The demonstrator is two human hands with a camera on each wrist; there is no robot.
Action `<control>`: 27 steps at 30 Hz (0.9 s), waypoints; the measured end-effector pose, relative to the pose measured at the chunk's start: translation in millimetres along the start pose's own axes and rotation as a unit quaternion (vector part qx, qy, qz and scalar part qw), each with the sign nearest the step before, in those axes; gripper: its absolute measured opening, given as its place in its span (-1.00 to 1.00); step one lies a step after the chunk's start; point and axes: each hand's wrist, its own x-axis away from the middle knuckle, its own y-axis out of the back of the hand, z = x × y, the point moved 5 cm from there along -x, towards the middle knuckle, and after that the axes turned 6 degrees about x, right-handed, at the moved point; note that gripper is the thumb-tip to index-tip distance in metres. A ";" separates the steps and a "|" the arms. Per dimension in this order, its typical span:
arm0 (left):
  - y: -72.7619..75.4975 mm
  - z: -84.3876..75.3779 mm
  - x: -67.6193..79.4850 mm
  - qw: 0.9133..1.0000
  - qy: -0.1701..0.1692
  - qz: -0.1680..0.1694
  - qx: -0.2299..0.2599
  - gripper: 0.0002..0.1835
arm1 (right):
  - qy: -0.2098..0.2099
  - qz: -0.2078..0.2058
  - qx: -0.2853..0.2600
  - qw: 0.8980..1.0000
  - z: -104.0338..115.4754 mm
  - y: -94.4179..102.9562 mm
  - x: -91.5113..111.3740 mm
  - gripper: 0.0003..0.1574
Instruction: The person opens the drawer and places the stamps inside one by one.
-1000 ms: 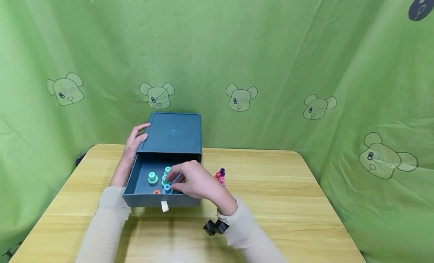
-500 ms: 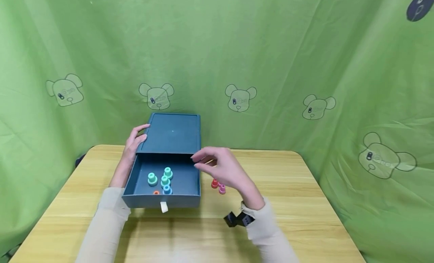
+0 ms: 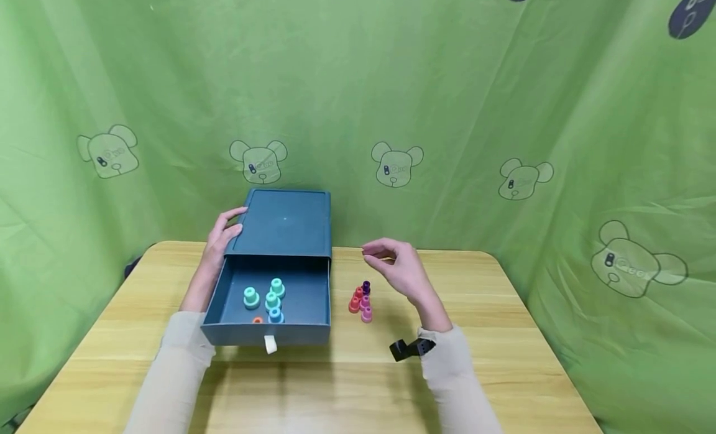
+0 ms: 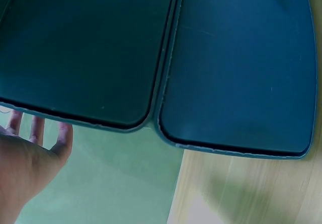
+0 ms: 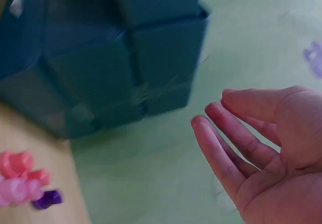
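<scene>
My left hand rests against the left side of a dark blue drawer box, its fingertips touching the casing. In the left wrist view the fingers reach up along the box's edge. The drawer is pulled out toward me. Inside it stand mint-green stepped pegs, a blue peg and an orange piece, partly hidden by the front wall. My right hand hovers right of the box, fingers loosely bent and holding nothing. Below and left of it, several red, pink and purple pegs cluster on the table.
A white pull tab hangs on the drawer front, which sticks out over the wooden table. Behind the table hangs a green curtain with bear-head prints. A black device is strapped at my right wrist.
My right hand has left the drawer, rising and moving right past its side wall, above the pegs on the table. The left hand and the box have stayed in place.
</scene>
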 end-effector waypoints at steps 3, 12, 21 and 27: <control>0.1 0.2 -0.4 1.000 -0.002 0.000 -0.007 -0.48 | -0.027 -0.013 0.000 1.000 -25.8 -6.6 -3.2 -0.70; 0.3 0.0 0.0 1.000 -0.001 0.000 -0.004 -0.48 | -0.097 -0.027 0.007 0.995 -96.3 -31.3 -5.7 -0.62; -0.7 -0.5 2.0 1.000 -0.004 0.009 0.015 -0.51 | -0.151 -0.002 -0.011 0.988 -131.1 -54.1 -3.0 -0.58; 0.5 0.6 1.5 1.000 -0.004 0.007 0.013 -0.49 | -0.161 0.001 -0.018 0.987 -138.0 -63.5 -2.3 -0.60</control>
